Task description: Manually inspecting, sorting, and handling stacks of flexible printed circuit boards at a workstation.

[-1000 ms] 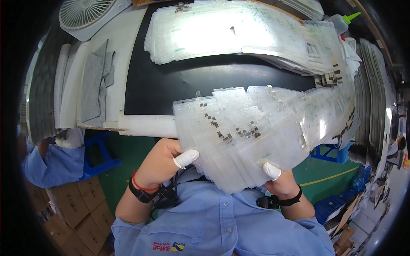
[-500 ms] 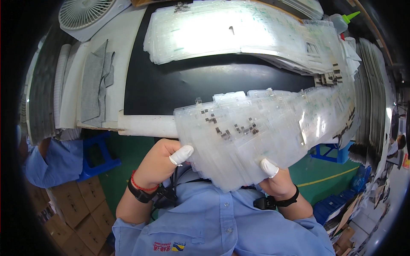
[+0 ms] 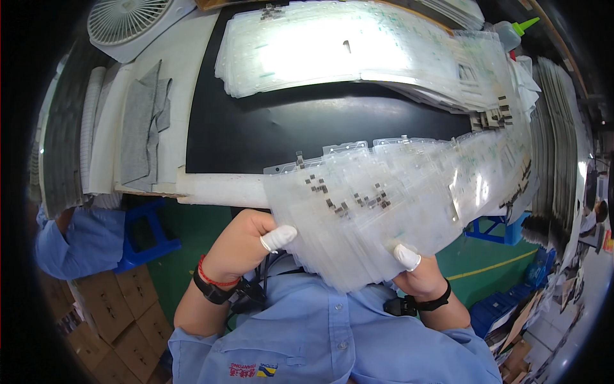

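A fanned stack of translucent plastic sheets (image 3: 358,221), with small black squares and tabs along its far edge, extends over the table's front edge toward me. My left hand (image 3: 252,246), its thumb in a white finger cot, grips the stack's left edge. On the near right edge my right hand (image 3: 417,272) holds the same stack, its thumb also covered in white and lying on top. The other fingers of both hands are hidden beneath the sheets. Farther back, a second spread of similar sheets (image 3: 288,54) lies on the black mat (image 3: 288,121) under bright glare.
A white fan (image 3: 131,22) and a grey cloth (image 3: 144,128) are at the left of the table. A bottle with a green tip (image 3: 511,33) stands at the far right, above hanging sheets (image 3: 556,147). Blue stools (image 3: 150,233) and cardboard boxes (image 3: 121,301) occupy the floor.
Both hands have shifted slightly right and toward me with the held stack. Its sheets at the left far edge now look a little more staggered.
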{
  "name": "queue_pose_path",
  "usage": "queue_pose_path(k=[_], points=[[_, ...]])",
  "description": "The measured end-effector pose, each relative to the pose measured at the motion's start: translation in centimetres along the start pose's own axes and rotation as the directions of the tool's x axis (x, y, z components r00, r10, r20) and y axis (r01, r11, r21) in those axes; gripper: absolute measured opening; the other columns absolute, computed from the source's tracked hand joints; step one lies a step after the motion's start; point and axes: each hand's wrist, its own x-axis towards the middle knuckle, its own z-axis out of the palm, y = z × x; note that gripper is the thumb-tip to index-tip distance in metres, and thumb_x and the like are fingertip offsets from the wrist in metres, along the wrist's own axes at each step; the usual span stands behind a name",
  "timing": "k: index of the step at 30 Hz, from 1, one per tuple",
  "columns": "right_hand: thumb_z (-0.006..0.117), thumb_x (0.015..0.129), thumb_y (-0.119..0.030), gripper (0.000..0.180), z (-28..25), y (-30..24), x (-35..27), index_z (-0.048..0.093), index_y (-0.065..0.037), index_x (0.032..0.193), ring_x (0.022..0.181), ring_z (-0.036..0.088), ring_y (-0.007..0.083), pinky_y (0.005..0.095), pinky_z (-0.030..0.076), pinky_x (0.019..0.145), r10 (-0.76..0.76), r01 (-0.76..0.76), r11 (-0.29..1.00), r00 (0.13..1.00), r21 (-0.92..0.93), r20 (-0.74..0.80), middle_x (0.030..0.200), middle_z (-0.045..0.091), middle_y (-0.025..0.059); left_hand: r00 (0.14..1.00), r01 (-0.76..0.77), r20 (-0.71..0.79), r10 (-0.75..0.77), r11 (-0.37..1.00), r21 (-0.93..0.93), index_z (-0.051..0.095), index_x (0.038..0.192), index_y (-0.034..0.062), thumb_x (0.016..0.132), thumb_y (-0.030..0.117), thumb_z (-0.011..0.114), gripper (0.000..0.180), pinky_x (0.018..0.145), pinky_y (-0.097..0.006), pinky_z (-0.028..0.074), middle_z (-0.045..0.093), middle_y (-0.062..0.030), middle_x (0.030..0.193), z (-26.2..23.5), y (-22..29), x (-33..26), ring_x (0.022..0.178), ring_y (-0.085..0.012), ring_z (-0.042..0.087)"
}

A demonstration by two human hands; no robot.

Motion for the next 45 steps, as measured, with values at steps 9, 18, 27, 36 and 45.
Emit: queue_pose_path(k=[9, 18, 27, 36, 45], points=[[0.070, 0.087, -0.021, 0.063, -0.1, 0.1, -0.4, 0.041, -0.003, 0.140, 0.122, 0.054, 0.0286, 0.0455, 0.043, 0.105, 0.031, -0.030, 0.999, 0.999, 0.027, -0.029, 0.132, 0.054, 0.0125, 0.996, 0.004, 0.088, -0.015, 0.992, 0.123, 0.071, 0.100, -0.0058, 0.090, 0.017, 0.069, 0.024, 0.083, -0.029, 0.050, 0.073, -0.0089, 0.094, -0.1, 0.2, 0.2, 0.089, -0.0127, 0.063], [0.068, 0.089, -0.027, 0.067, -0.3, -0.9, -0.5, 0.034, -0.005, 0.142, 0.101, 0.064, 0.0335, 0.0409, 0.058, 0.064, 0.065, -0.064, 0.998, 0.995, -0.021, 0.080, 0.127, 0.054, 0.0196, 0.984, -0.034, 0.177, 0.007, 0.988, 0.153, 0.065, 0.114, -0.0059, 0.098, 0.030, 0.059, 0.040, 0.091, -0.030, 0.047, 0.070, -0.0090, 0.106, -0.5, 0.5, 0.1, 0.099, -0.0144, 0.061], [0.052, 0.099, -0.041, 0.048, 2.0, -1.7, 0.3, 0.048, -0.003, 0.129, 0.088, 0.063, 0.0219, 0.0327, 0.055, 0.065, 0.134, -0.119, 0.955, 0.990, -0.270, 0.040, 0.111, 0.060, 0.0134, 0.992, -0.117, 0.038, 0.119, 0.991, -0.067, 0.053, 0.129, -0.0034, 0.100, 0.035, 0.055, 0.048, 0.091, -0.032, 0.047, 0.065, -0.0098, 0.112, 3.6, 0.0, 0.8, 0.105, -0.0162, 0.059], [0.039, 0.103, -0.050, 0.051, 4.8, -1.5, 2.5, 0.057, -0.004, 0.115, 0.076, 0.055, 0.0083, 0.0233, 0.047, 0.067, 0.248, -0.119, 0.788, 0.960, -0.604, 0.134, 0.091, 0.060, 0.0019, 0.997, 0.053, -0.045, -0.058, 0.994, -0.098, 0.052, 0.124, -0.0038, 0.091, 0.023, 0.065, 0.045, 0.060, -0.026, 0.057, 0.066, -0.0137, 0.106, 5.9, 1.5, 1.1, 0.081, -0.0183, 0.068], [0.068, 0.082, -0.059, 0.094, -2.5, -3.9, 0.1, 0.032, 0.004, 0.143, 0.124, 0.050, 0.0309, 0.0387, 0.051, 0.090, -0.197, 0.147, 0.979, 0.849, 0.139, 0.490, 0.140, 0.044, 0.0188, 0.991, 0.028, 0.136, -0.005, 0.986, -0.166, 0.046, 0.131, -0.0055, 0.087, 0.017, 0.068, 0.054, 0.059, -0.028, 0.058, 0.066, -0.0184, 0.104, 5.9, 6.2, 0.3, 0.076, -0.0219, 0.069]])
